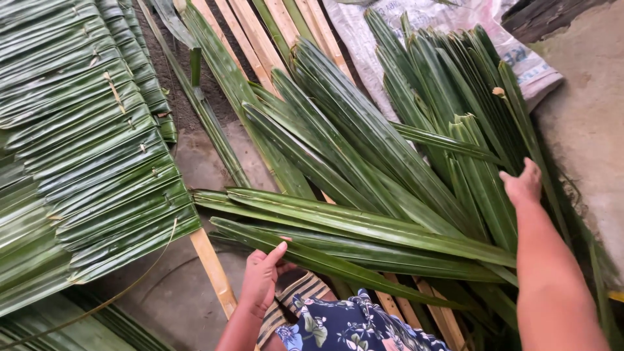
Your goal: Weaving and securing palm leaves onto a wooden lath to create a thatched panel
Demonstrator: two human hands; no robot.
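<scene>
1. Holding down the near end of a long green palm leaf (338,263) with my left hand (263,279), fingers curled round its edge and thumb up along the blade, so it is a closed grip on that leaf and nothing else.
2. My right hand (523,183) is out over the heap of loose leaves (455,117) at the far right of the ground, fingers drawn together and resting on a folded leaf tip (484,175); whether they are pinching it or just pressing, I cannot tell from this angle.
3. Several leaves lie crosswise just ahead of me, over the bamboo slats (214,273) that run away toward the far edge (a few more slats (260,39) show at the top).
4. Finished stitched thatch panel (84,162) sits well to my left, its overlapped leaves pinned in tidy rows.
5. Doing this well, as I judge it: keep the left hand firm so the crosswise leaf doesn't slide, and take one leaf only from the heap with the right, near its tip, lifting cleanly so neighbours don't drag along.
6. Pale woven sack (442,26) lies beneath the heap; my patterned cloth (344,325) is at the near edge, by my wrist.
</scene>
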